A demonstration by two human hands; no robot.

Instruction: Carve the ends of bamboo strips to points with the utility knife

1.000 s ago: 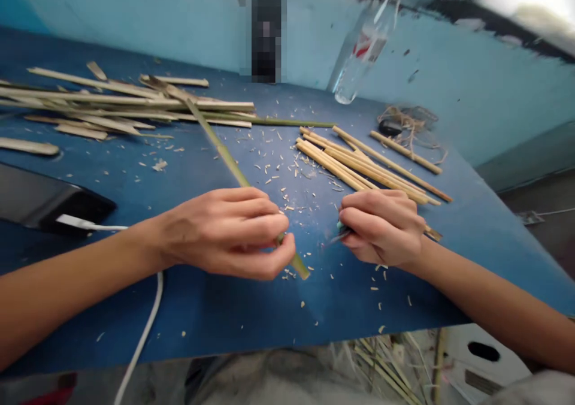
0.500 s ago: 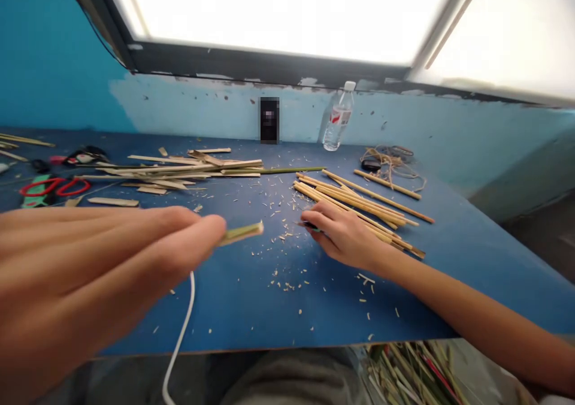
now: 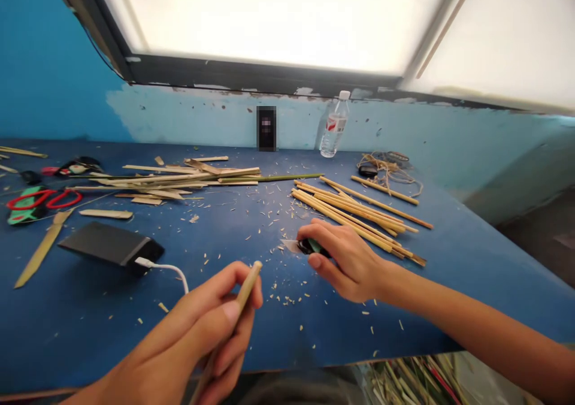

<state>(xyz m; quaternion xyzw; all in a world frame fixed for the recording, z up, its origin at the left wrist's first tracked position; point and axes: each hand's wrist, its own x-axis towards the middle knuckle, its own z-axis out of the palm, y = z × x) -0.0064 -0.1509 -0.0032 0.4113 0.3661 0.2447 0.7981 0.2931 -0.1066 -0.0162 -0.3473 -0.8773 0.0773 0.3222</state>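
Note:
My left hand (image 3: 211, 327), low at the front of the table, is closed around a slim bamboo stick (image 3: 246, 286) whose cut end points up and away. To the right, my right hand (image 3: 345, 258) grips a utility knife (image 3: 313, 247) with a dark and green handle. Its blade (image 3: 291, 245) points left, above the blue table (image 3: 332, 345), apart from the stick. Just beyond the right hand lies a bundle of smooth yellowish bamboo sticks (image 3: 354, 210). Small shavings are scattered between and around both hands.
Split bamboo strips (image 3: 179, 177) are piled at back left, near red-handled scissors (image 3: 45, 199). A black power bank (image 3: 110, 246) with a white cable (image 3: 177, 270) lies left. A water bottle (image 3: 333, 129) and tangled twine (image 3: 390, 168) are at the back. Bamboo scraps (image 3: 408, 384) sit below the edge.
My left hand has moved down and right, turning the stick from nearly level to steeply angled. The power bank now shows. My right hand, still with the knife, is slightly lower in view.

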